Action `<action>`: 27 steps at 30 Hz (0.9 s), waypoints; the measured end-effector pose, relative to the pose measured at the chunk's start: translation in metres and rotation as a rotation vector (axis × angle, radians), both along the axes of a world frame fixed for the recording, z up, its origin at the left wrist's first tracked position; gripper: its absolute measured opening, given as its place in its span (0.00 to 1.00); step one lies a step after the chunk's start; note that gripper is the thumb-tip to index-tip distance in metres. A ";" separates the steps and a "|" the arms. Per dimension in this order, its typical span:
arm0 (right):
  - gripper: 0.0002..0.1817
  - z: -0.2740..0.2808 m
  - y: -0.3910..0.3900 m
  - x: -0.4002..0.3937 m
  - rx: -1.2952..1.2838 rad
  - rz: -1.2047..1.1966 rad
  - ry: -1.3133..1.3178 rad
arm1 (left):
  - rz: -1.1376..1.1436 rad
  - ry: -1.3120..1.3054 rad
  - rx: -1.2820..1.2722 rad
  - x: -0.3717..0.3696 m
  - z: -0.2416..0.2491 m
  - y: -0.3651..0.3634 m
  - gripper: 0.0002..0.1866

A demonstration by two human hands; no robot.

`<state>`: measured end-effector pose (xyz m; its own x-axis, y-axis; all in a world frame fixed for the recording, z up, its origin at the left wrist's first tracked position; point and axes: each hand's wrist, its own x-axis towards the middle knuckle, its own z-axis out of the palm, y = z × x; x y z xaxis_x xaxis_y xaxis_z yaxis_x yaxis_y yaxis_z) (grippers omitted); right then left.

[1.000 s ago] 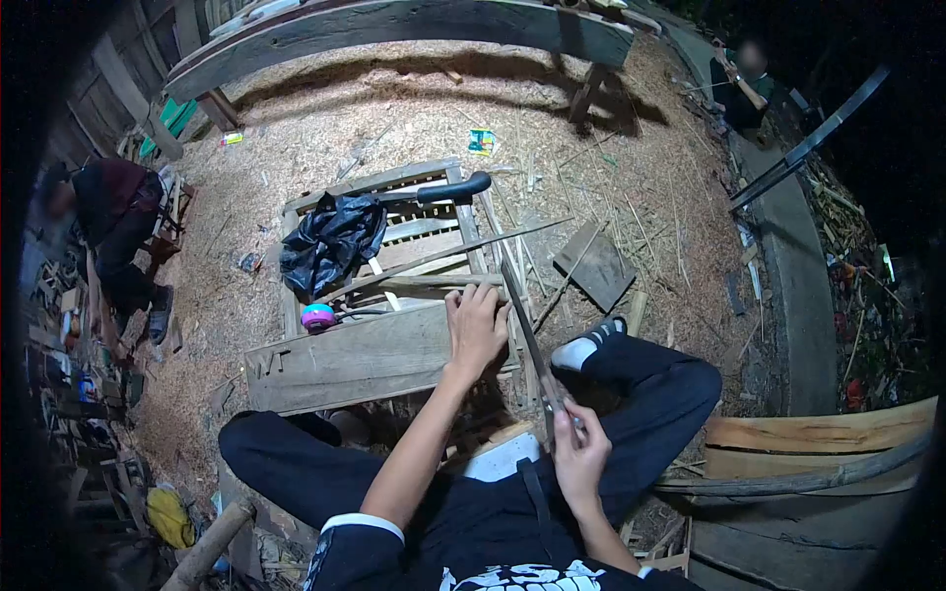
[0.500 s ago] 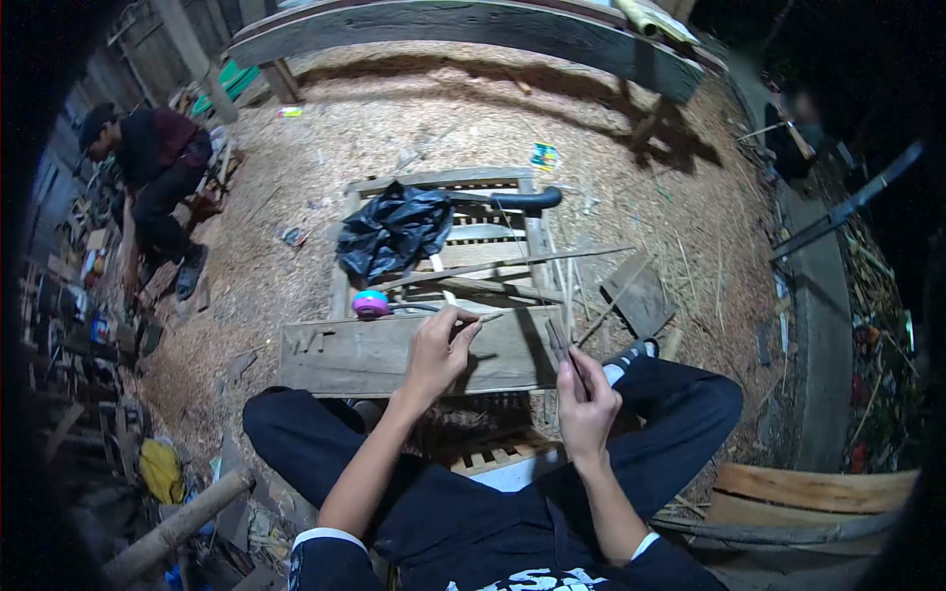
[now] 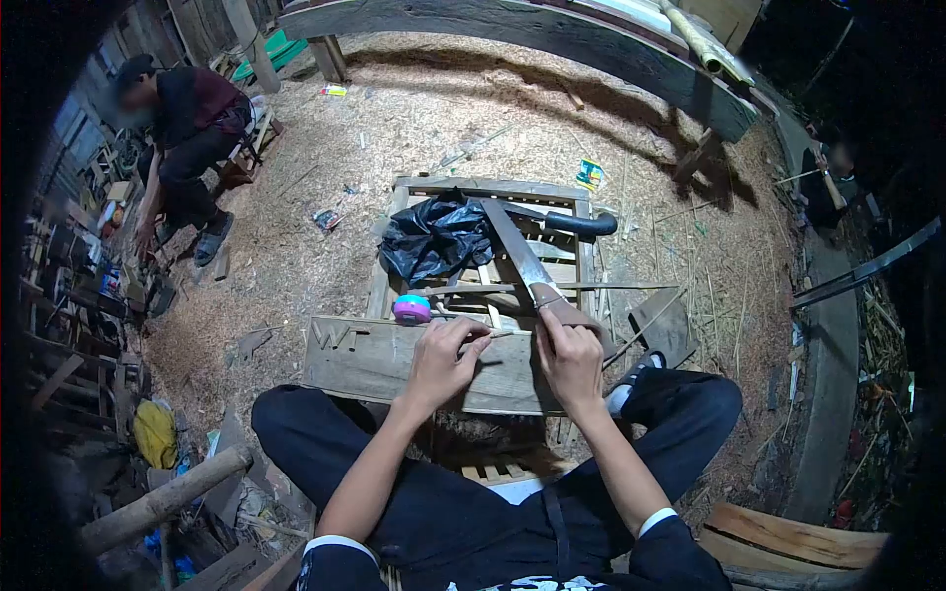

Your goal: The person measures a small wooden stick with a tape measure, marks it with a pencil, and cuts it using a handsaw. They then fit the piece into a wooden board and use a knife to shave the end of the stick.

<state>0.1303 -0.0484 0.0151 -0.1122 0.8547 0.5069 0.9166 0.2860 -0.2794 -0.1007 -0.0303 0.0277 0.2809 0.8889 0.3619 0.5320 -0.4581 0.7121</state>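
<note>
My right hand (image 3: 574,362) is closed around the handle of a large knife (image 3: 516,246), its broad blade pointing forward and to the left. Pinched between thumb and fingers of my left hand (image 3: 443,366) is a short thin stick (image 3: 502,333), its tip towards the right hand. Both hands are over a wooden board (image 3: 379,366) across the front of a slatted wooden frame (image 3: 378,288). A pink and blue round object (image 3: 412,309) sits beyond the board, near the left hand. Past it lies a black plastic bag (image 3: 429,241), beside a black curved handle (image 3: 583,225).
Several small wood pieces (image 3: 340,338) lie on the board's left end. A person (image 3: 187,138) sits at the far left, and another (image 3: 826,187) is at the far right. A long timber beam (image 3: 532,44) spans the back. Shavings cover the ground (image 3: 315,256).
The knife has swung from near edge-on beside the board to pointing forward-left, with its broad side showing. My left hand keeps its pinch on the stick. The whole view has shifted slightly.
</note>
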 end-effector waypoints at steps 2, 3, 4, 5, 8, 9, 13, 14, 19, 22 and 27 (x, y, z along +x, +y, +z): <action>0.15 0.006 -0.002 -0.001 -0.004 0.021 -0.025 | -0.005 0.016 0.030 0.000 -0.005 0.002 0.08; 0.16 0.007 -0.006 -0.002 -0.065 0.003 -0.010 | -0.008 0.029 0.064 -0.001 -0.005 0.003 0.08; 0.16 0.009 -0.008 -0.002 -0.126 -0.016 0.006 | -0.010 0.034 0.064 -0.001 -0.005 0.003 0.08; 0.17 0.011 -0.010 -0.001 -0.129 -0.012 0.012 | -0.021 0.046 0.069 -0.001 -0.006 0.001 0.08; 0.18 0.029 -0.012 0.002 -0.110 0.055 0.103 | -0.054 0.058 0.085 0.005 -0.001 0.000 0.08; 0.19 0.041 -0.013 0.001 -0.110 0.099 0.137 | -0.067 0.068 0.097 0.007 0.001 0.000 0.08; 0.18 0.057 -0.015 0.008 -0.122 0.317 0.059 | -0.089 0.058 0.122 0.015 0.007 -0.002 0.07; 0.18 0.057 -0.016 0.009 -0.117 0.314 0.056 | -0.096 0.052 0.138 0.017 0.007 -0.002 0.06; 0.13 0.051 -0.022 0.015 -0.082 0.341 0.020 | -0.155 0.071 0.216 0.023 0.006 -0.010 0.08; 0.10 0.052 -0.023 0.017 -0.060 0.360 0.020 | -0.164 0.089 0.227 0.025 0.006 -0.014 0.10; 0.11 0.050 -0.015 0.028 -0.083 0.436 -0.094 | -0.171 0.111 0.245 0.029 0.006 -0.014 0.11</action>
<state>0.1581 -0.0636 0.0654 -0.5127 0.7546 0.4095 0.7379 0.6311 -0.2393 -0.0721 -0.0442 0.0336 0.4687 0.7153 0.5184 0.5005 -0.6986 0.5114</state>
